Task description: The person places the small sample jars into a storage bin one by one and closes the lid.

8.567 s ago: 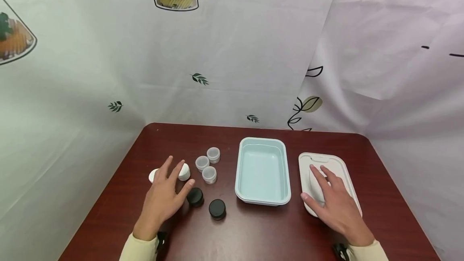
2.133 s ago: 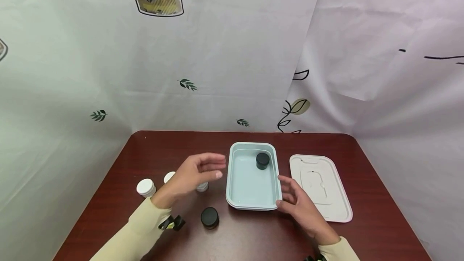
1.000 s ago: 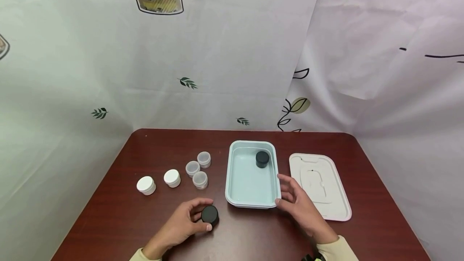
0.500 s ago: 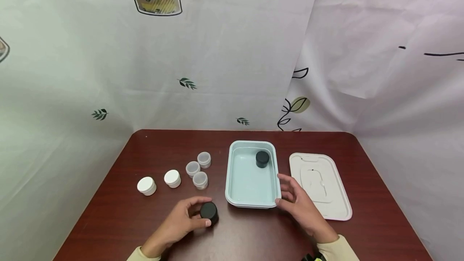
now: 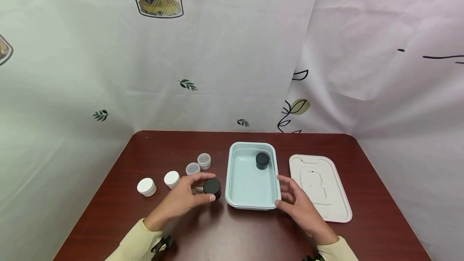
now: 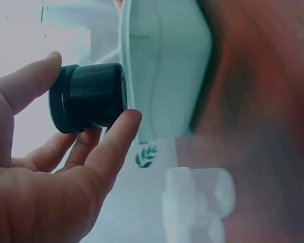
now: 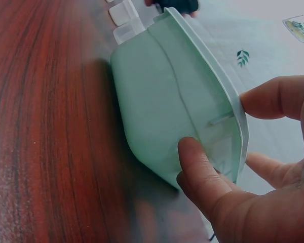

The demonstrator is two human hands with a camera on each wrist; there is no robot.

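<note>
My left hand [image 5: 181,200] pinches a small black lidded jar [image 5: 212,187] between thumb and fingers, just left of the pale blue plastic box [image 5: 232,205]. In the left wrist view the jar [image 6: 93,96] lies sideways across the picture, thumb at one end and a fingertip at the other. The right hand [image 5: 302,210] rests its loosely bent fingers against the box's right side near the front corner. The right wrist view has the fingertips on the rim and outer wall of the box [image 7: 162,101]. Inside the box, toward its back right, stands another black jar [image 5: 262,160].
Two white lidded jars [image 5: 146,187] stand at the left of the dark red table [image 5: 246,237]. Several small translucent jars [image 5: 204,161] are grouped beside the box, one mostly hidden behind the left hand. A white lid [image 5: 320,188] lies on the right. Patterned cloth hangs behind.
One black jar went from the table into the box. The left hand then took hold of the second black jar and raised it toward the box. The right hand moved from the lid to the box.
</note>
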